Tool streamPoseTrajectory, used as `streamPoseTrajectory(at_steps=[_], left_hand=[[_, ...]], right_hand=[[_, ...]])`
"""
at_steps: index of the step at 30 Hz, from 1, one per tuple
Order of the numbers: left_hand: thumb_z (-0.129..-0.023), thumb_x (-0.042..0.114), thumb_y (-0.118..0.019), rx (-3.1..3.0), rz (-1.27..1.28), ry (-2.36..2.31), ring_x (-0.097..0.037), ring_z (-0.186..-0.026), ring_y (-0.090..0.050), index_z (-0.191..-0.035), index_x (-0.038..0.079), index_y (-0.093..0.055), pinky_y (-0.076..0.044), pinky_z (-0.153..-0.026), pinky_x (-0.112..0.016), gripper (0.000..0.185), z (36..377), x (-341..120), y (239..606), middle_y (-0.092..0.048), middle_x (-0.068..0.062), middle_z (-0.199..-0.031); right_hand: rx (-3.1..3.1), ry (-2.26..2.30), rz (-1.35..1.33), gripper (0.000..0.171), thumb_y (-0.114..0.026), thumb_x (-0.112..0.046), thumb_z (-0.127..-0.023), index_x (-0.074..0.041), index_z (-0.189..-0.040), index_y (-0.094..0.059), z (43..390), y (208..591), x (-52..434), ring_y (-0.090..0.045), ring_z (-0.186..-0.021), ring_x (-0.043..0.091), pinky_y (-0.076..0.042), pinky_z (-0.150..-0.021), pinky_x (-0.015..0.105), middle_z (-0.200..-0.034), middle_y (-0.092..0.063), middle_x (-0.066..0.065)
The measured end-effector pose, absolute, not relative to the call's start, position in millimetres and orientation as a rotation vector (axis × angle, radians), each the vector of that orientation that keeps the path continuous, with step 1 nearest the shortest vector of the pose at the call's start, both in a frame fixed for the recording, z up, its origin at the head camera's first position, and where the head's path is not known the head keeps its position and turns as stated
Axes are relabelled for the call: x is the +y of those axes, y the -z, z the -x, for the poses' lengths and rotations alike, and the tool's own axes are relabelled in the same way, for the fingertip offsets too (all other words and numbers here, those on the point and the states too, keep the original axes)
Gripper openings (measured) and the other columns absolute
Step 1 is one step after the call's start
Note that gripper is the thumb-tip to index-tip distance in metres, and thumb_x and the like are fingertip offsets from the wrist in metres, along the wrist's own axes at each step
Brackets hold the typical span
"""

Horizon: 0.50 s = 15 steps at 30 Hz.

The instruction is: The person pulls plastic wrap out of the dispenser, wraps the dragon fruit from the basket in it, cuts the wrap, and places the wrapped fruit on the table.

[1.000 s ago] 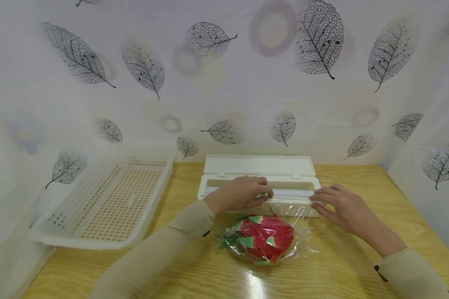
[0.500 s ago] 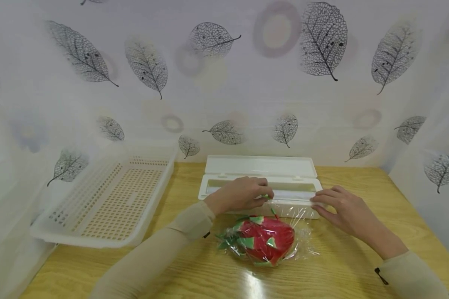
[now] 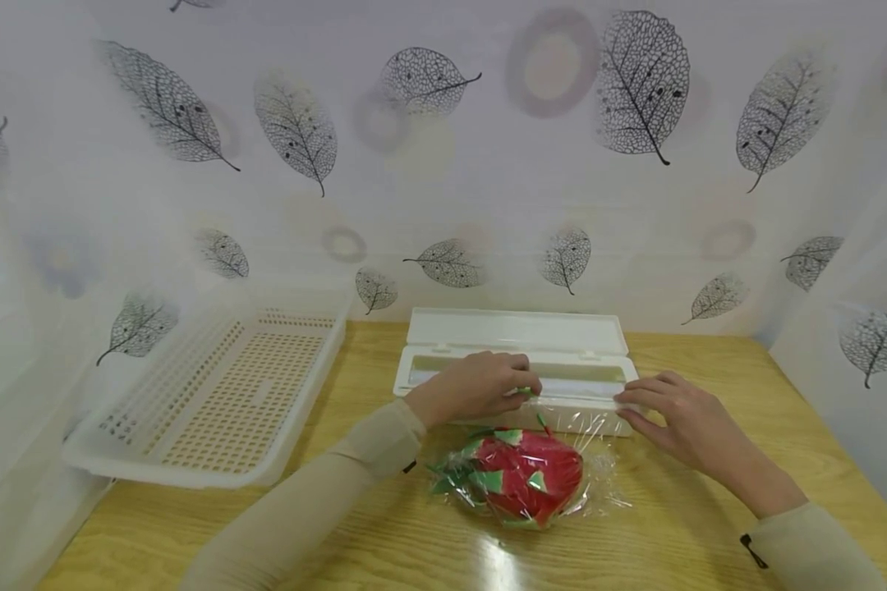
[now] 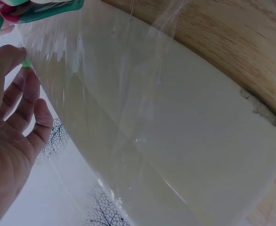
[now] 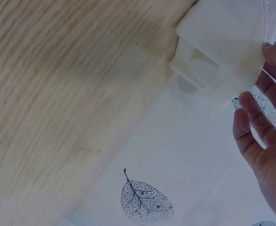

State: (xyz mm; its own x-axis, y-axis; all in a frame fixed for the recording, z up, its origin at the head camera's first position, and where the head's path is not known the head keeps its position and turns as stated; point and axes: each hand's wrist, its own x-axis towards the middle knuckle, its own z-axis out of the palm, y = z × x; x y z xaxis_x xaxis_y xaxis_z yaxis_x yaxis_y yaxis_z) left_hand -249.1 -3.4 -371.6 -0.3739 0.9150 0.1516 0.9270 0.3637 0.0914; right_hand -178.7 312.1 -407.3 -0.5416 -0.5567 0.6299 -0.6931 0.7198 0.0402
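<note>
Pinching describes the grip on both sides: the left hand [image 3: 473, 384] has a small green tab [image 4: 27, 61] between thumb and forefinger, and the right hand [image 3: 687, 419] nips the right front corner of the white box [image 3: 554, 359]. From the left, a perforated white basket [image 3: 185, 474] sits on the bench [image 3: 384, 542], well apart from the rest. Next, the left hand reaches over the box's front rim, and the tab lies there near the middle. Nearer the person, just in front of the box, the red dragon fruit [image 3: 525, 476] lies on its side, wrapped in clear film [image 3: 600, 476]. I judge it light and slightly yielding, slick under the film, with green tips that could bend; its broad red middle looks the best place to take hold. The film spreads past its right side and up toward the box; being thin and clingy, it would probably crease or tear unless held flat along its edge. The box looks stiff but light, its lid [image 3: 513, 331] tipped back, and may slide unless braced at an end. At the far right, whether the right hand's pinch catches film too, I cannot tell.
</note>
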Motion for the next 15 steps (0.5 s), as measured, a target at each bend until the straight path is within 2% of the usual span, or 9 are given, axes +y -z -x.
streamPoseTrajectory(at_steps=[15], left_hand=[[-0.102, 0.02, -0.063, -2.538, 1.695, 0.278, -0.009, -0.092, -0.067, -0.118, 0.018, -0.073, -0.054, -0.083, -0.017, 0.019, 249.0, -7.4, 371.0, -0.071, 0.001, -0.11]], right_hand=[[-2.298, -0.282, -0.932, 0.065, -0.03, -0.057, -0.107, -0.015, -0.093, -0.079, 180.2, 409.7, 313.1, -0.067, -0.084, 0.018, -0.058, -0.066, 0.036, -0.095, -0.078, -0.001]])
